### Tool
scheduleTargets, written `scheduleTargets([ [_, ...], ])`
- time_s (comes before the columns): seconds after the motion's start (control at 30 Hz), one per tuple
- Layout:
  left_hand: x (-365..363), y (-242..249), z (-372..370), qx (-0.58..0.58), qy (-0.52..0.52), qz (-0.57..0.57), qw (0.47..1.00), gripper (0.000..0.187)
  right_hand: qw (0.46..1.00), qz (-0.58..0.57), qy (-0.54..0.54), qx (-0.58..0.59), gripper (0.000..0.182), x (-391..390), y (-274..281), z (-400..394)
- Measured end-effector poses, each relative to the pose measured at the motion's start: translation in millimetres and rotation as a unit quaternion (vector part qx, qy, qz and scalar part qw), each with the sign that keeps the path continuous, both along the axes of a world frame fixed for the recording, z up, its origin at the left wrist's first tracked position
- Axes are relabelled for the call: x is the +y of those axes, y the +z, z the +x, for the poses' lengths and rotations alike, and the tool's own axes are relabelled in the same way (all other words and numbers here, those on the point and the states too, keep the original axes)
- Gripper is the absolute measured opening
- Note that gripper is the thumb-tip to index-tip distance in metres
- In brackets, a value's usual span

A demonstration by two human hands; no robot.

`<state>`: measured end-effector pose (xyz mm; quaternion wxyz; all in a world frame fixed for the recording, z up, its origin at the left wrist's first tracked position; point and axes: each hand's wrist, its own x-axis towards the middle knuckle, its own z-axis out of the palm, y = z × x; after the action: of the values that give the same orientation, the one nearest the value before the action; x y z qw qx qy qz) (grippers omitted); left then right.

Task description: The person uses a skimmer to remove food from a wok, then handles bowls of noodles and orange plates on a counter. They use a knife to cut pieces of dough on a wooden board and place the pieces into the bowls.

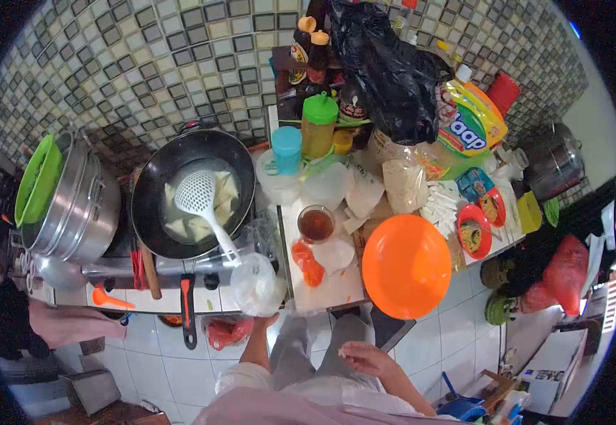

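A white slotted spoon (196,193) rests its head in the black wok (143,212), among pale folded pieces (225,188) in clear liquid. Its handle slants down to a clear plastic-wrapped container (255,287) with white contents at the counter's front edge. My left hand (265,322) is just below that container, touching or very near it; its fingers are mostly hidden. In front of my body, away from the counter, my right hand (366,359) has its fingers curled together around something small and pale that I cannot make out.
An orange plate (407,267) overhangs the counter front, beside a glass of brown liquid (315,224). Steel pots (85,205) stand left of the wok, whose handle (188,312) juts over the edge. Jars, a black bag (393,78) and small red bowls (473,244) crowd the right.
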<state>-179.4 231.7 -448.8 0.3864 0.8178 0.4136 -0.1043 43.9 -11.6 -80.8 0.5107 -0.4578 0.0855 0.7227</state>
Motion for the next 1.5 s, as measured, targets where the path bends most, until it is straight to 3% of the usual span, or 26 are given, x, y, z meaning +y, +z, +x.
scheduleTargets([
  [0.03,3,13,4,-0.081,-0.024,0.032,0.996,0.04,1.0,0.001,-0.001,-0.001,0.012,4,7,0],
  [0.17,11,35,31,-0.116,0.001,0.036,0.993,0.04,1.0,-0.025,-0.002,0.017,0.011,16,19,7],
  [0.27,19,37,47,-0.148,0.028,0.045,0.988,0.04,0.997,0.028,-0.023,0.068,0.013,15,5,9],
  [0.37,20,35,56,-0.176,0.052,0.052,0.982,0.04,0.999,0.016,0.006,0.049,0.013,19,6,14],
  [0.4,17,33,57,-0.185,0.062,0.053,0.979,0.04,0.998,-0.059,-0.006,0.01,0.014,21,12,12],
  [0.43,13,32,56,-0.192,0.072,0.053,0.977,0.04,0.998,-0.06,-0.005,0.01,0.014,22,10,12],
  [0.87,-29,11,19,-0.278,0.189,0.088,0.938,0.04,0.999,-0.005,-0.01,0.04,0.015,21,14,8],
  [1.0,-38,-18,3,-0.302,0.223,0.104,0.921,0.04,0.996,0.043,-0.016,0.074,0.015,17,5,7],
  [1.03,-39,-9,-2,-0.301,0.224,0.108,0.921,0.04,0.996,0.046,-0.014,0.076,0.015,17,1,7],
  [1.1,-46,21,-17,0.0,0.141,-0.046,0.989,0.051,0.997,0.041,0.004,0.058,0.014,13,-1,6],
  [1.13,-53,50,-14,0.042,0.107,0.008,0.993,0.051,0.997,0.043,0.007,0.059,0.014,15,6,5],
  [1.17,-57,63,-15,0.042,0.111,0.01,0.993,0.051,0.997,0.057,0.009,0.057,0.014,20,16,6],
  [1.23,-67,78,-27,-0.091,0.038,-0.07,0.993,0.052,0.996,0.073,0.015,0.059,0.013,22,20,4],
  [1.27,-73,141,-19,-0.071,0.045,-0.014,0.996,0.041,0.995,0.084,0.01,0.062,0.012,21,10,4],
  [1.3,-77,168,-19,-0.066,0.049,-0.015,0.997,0.041,0.994,0.092,0.006,0.066,0.012,17,7,2],
  [1.37,-85,210,-22,-0.221,0.012,-0.049,0.974,0.032,0.995,0.089,0.004,0.042,0.011,22,21,-1],
  [1.4,-87,268,-11,-0.232,0.041,-0.018,0.972,0.03,0.995,0.091,-0.006,0.033,0.01,25,31,-1],
  [1.5,-85,350,-4,-0.207,0.059,-0.027,0.976,0.031,0.994,0.109,-0.005,0.017,0.008,21,31,-1],
])
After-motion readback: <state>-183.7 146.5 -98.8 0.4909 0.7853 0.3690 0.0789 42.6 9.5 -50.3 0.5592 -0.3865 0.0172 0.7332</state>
